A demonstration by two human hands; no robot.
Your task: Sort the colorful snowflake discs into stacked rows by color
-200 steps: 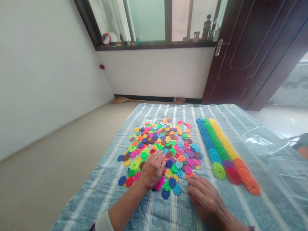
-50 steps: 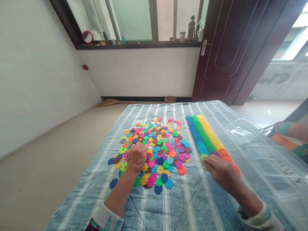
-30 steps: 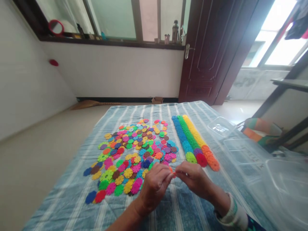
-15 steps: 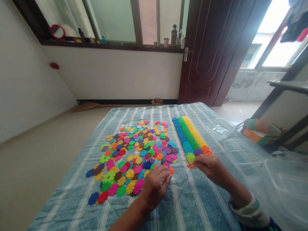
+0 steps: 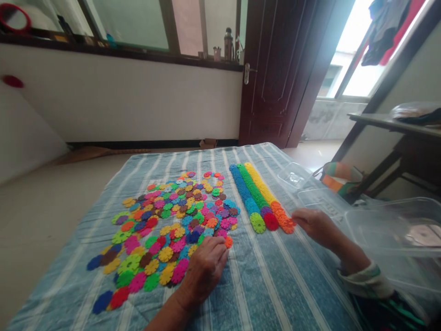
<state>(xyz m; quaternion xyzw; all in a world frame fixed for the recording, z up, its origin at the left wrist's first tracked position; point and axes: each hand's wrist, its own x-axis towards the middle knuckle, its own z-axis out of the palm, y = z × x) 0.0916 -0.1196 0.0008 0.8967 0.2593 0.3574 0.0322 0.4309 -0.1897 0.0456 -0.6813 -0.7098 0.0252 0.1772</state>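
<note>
Notched plastic snowflake discs (image 5: pixel 165 254) of many colours lie in a loose pile on the striped cloth. My left hand (image 5: pixel 206 264) is closed at the pile's right edge, with an orange disc (image 5: pixel 228 242) at its fingertips. To the right are three overlapping rows: a blue row (image 5: pixel 243 188) ending in a lime green disc (image 5: pixel 257 223), a green row (image 5: pixel 253 186) ending in purple and a red disc (image 5: pixel 271 221), and a yellow row (image 5: pixel 260 181) ending in orange discs (image 5: pixel 280 214). My right hand (image 5: pixel 317 225) pinches an orange disc (image 5: pixel 291 222) at the orange end.
Clear plastic boxes (image 5: pixel 358 220) and a clear lid (image 5: pixel 294 175) lie along the bed-like surface's right side. Beyond them stand a dark table (image 5: pixel 386 123) and an orange and green bag (image 5: pixel 339 177). A dark red door (image 5: pixel 275 92) is behind.
My right hand has moved with its orange disc from beside the lime disc to the orange end of the yellow row. The red disc now shows. The view has turned right; my left hand stays by the pile.
</note>
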